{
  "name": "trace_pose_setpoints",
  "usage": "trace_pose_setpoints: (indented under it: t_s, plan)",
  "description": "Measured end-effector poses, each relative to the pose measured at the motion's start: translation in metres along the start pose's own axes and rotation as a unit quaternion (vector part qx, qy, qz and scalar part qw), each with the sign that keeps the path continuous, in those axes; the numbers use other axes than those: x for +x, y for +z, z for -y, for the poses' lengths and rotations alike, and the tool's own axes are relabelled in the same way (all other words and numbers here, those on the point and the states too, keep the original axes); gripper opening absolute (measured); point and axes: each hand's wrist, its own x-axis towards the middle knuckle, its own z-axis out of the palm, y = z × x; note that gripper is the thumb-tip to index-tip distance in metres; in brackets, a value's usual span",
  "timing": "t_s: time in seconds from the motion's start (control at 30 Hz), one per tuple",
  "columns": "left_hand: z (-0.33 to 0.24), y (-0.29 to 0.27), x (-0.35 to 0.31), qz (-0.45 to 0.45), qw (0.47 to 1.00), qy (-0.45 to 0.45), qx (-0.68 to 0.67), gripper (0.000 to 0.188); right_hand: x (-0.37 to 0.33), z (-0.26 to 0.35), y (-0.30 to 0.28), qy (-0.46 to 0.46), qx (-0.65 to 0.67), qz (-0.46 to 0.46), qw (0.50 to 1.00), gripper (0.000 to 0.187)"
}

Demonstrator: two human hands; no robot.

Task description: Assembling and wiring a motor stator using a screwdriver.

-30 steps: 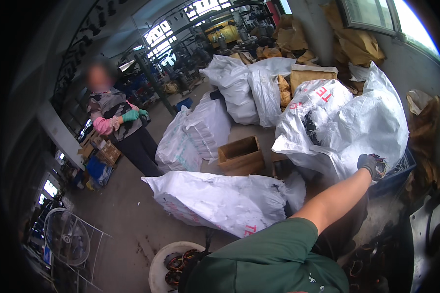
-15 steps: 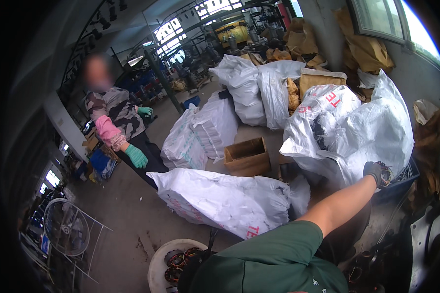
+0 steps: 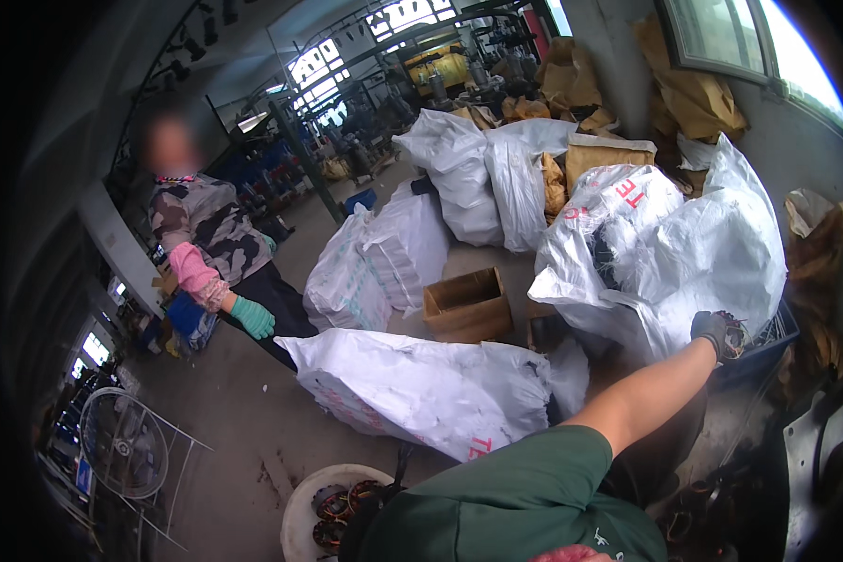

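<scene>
My right arm reaches out to the right, and my right hand (image 3: pixel 721 332), in a dark glove, rests against the lower edge of a big white sack (image 3: pixel 693 253), just over a blue crate (image 3: pixel 779 330). The fingers look curled, but what they hold, if anything, is hidden. My left hand is out of view. Another full white sack (image 3: pixel 421 393) lies on the floor in front of me.
A co-worker in a camouflage top and green glove (image 3: pixel 253 318) stands at the left. More white sacks (image 3: pixel 384 253), open cardboard boxes (image 3: pixel 466 304), a white tub of dark round parts (image 3: pixel 332 501) and a floor fan (image 3: pixel 122 450) stand around.
The co-worker has stepped closer and lowered the green-gloved hand. My right hand has stayed by the sack and crate.
</scene>
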Motion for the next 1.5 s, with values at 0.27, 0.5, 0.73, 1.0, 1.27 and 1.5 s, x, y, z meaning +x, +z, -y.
trace_pose_setpoints:
  t_s: [0.27,0.5,0.73,1.0,1.27,1.5]
  plan:
    - [-0.008,-0.008,-0.008,-0.024,0.998,0.054,0.035,0.022,-0.03,0.056,0.043,-0.133,-0.183,-0.041,0.973,0.014]
    - [0.002,0.003,-0.019,-0.009,0.997,0.051,0.057,0.022,-0.024,-0.017,0.014,-0.251,-0.339,-0.097,0.901,0.016]
    - [0.003,-0.009,0.003,0.003,0.993,0.076,0.089,0.026,0.019,0.006,0.056,-0.297,-0.369,-0.061,0.879,0.017]
    - [0.016,0.002,0.011,0.003,0.982,0.106,0.159,0.028,0.021,0.028,0.091,-0.295,-0.326,-0.042,0.897,0.018]
    - [0.016,0.011,-0.014,0.078,0.997,0.009,-0.016,0.023,0.003,0.049,0.109,-0.267,-0.296,-0.02,0.917,0.019]
    - [0.015,0.004,0.029,0.03,0.995,0.089,0.026,0.017,-0.017,0.067,0.102,-0.231,-0.296,0.015,0.926,0.02]
